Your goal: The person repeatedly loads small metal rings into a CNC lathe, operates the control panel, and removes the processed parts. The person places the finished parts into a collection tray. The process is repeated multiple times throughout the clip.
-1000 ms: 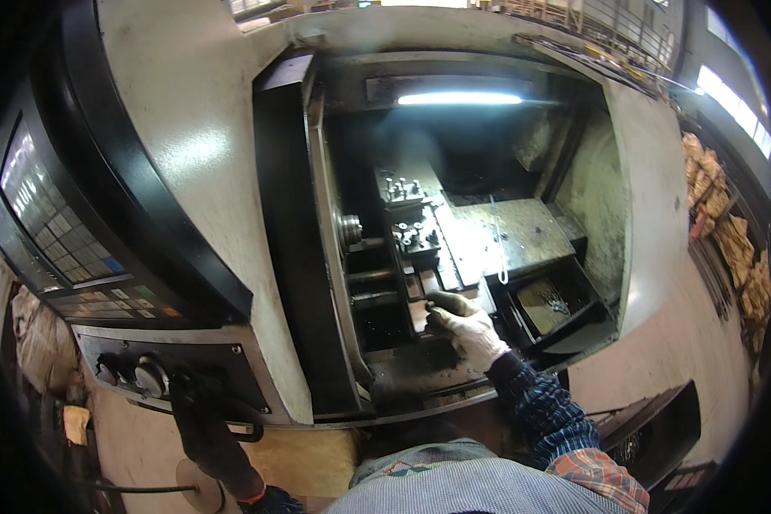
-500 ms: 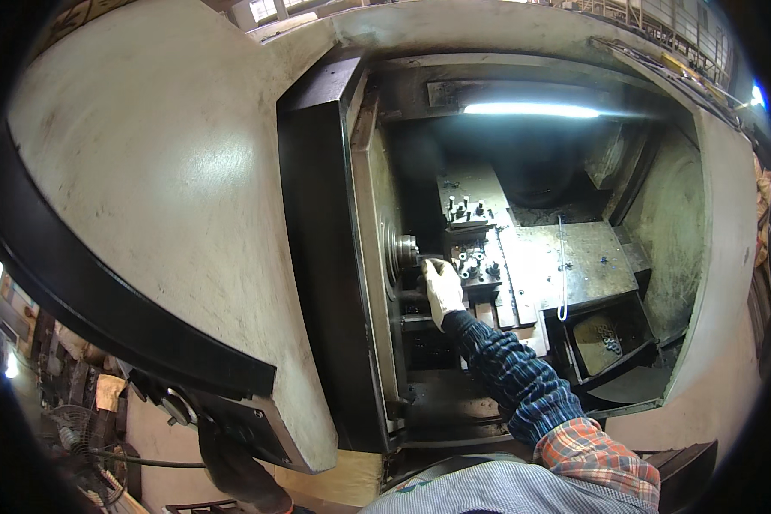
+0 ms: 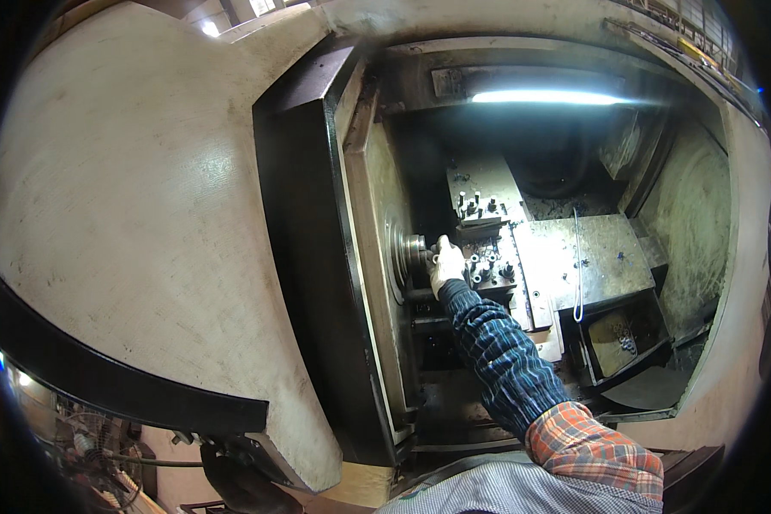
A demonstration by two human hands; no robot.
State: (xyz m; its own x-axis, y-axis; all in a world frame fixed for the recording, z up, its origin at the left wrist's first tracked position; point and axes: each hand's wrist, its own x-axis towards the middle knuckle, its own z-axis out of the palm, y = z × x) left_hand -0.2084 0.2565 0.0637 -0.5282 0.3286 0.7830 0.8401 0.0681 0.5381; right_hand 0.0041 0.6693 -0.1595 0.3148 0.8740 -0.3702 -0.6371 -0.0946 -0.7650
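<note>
My right hand [image 3: 446, 264], in a whitish glove, reaches into the lathe just right of the spindle's metal chuck [image 3: 415, 248]. Its fingers are curled closed at the chuck's front; a small part seems to be between them, too hidden to name. Close to the right of the hand, a tool block [image 3: 493, 270] carries several bolts, and another bolted block [image 3: 480, 210] sits behind it. My left hand cannot be seen; a dark shape [image 3: 240, 480] below the control panel at lower left may be my left forearm.
A pale machine door [image 3: 137, 197] with a black edge fills the left. A lamp [image 3: 548, 98] lights the inside. On the flat plate [image 3: 608, 257] lies a thin looped rod [image 3: 577, 283]; below is a tray [image 3: 604, 343] with small metal pieces. A fan [image 3: 86, 441] stands lower left.
The view has shifted slightly, so the machine sits a little farther right. My right hand stays by the chuck, its wrist turned and fingers more curled.
</note>
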